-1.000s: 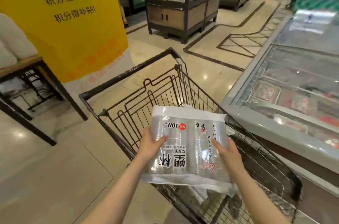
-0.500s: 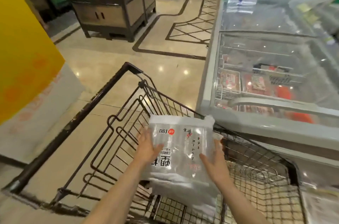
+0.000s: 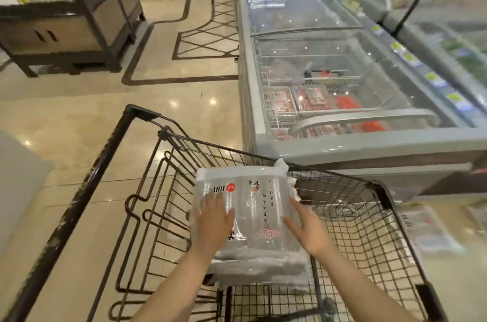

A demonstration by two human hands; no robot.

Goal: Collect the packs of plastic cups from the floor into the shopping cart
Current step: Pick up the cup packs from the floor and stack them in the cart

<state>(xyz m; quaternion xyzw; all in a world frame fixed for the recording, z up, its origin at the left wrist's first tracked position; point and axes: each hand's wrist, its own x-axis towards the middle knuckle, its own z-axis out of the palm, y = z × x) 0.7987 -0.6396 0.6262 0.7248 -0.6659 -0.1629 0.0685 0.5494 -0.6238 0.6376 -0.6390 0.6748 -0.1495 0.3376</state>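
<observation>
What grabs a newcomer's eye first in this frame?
The clear pack of plastic cups at centre, held between the left hand and right hand over the black wire shopping cart. Next, the long glass-topped freezer on the cart's right, with red packets inside.

Pack of cups (image 3: 253,213) now lower, down inside the shopping cart (image 3: 369,229) basket between the wire walls; a second ago it was held up above the rim. Left hand (image 3: 214,224) lies flatter on the pack's top face, fingers spread, no longer gripping the left edge. Right hand (image 3: 307,228) also shifted onto the top from the right side. View swung right: yellow sign gone, freezer (image 3: 342,147) fills more.
</observation>
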